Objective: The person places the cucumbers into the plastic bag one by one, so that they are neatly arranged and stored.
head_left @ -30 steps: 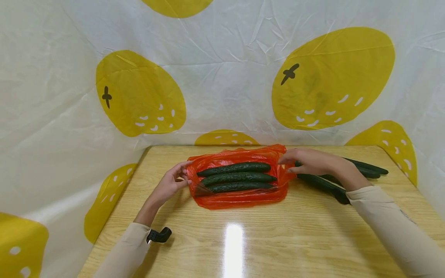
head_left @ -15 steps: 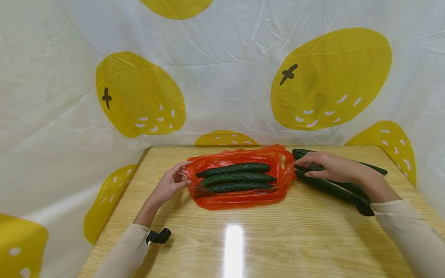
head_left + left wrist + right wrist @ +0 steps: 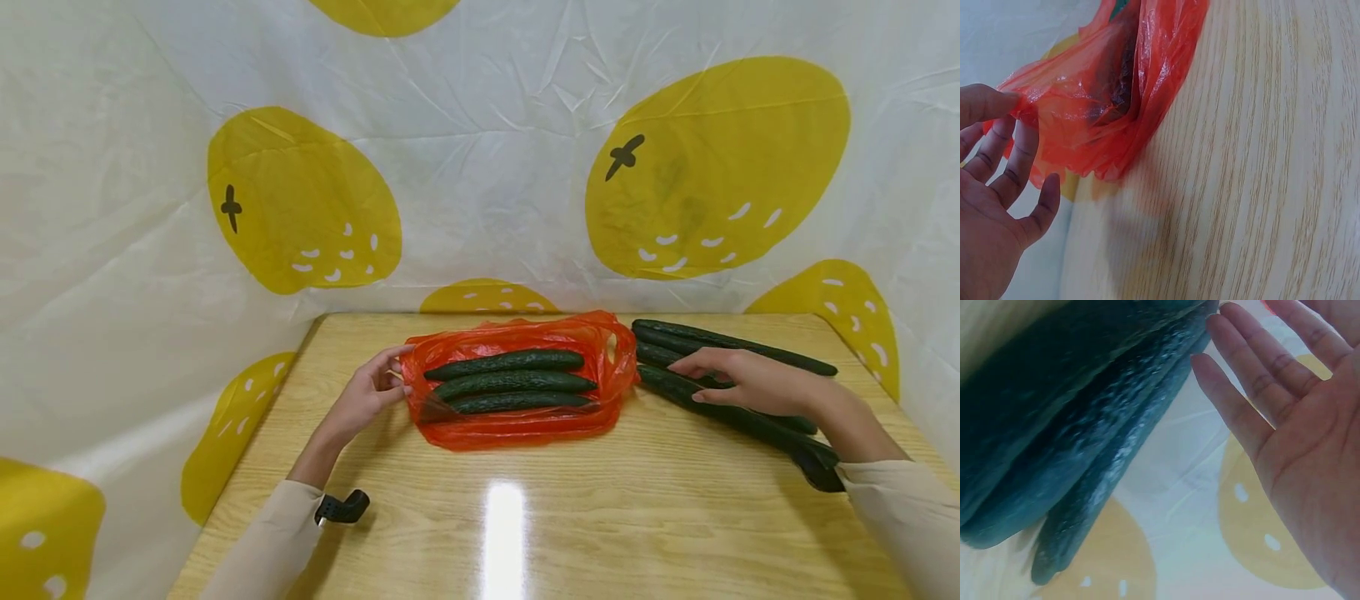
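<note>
An orange-red plastic bag lies on the table with three dark green cucumbers side by side in its mouth. At the bag's left end, my left hand pinches the film between thumb and fingers; the left wrist view shows the bag pulled up a little there. My right hand is over a second group of cucumbers to the right of the bag. Its fingers are extended and hold nothing. In the right wrist view, the fingers lie beside these cucumbers.
The wooden table runs back to a pale curtain printed with yellow fruit, which also hangs along the left and right. A black camera mount sits at the left wrist. Light glares off the table's front middle.
My right hand has left the bag's right end and moved right and nearer, over the loose cucumbers. The left hand and bagged cucumbers have stayed in place.
</note>
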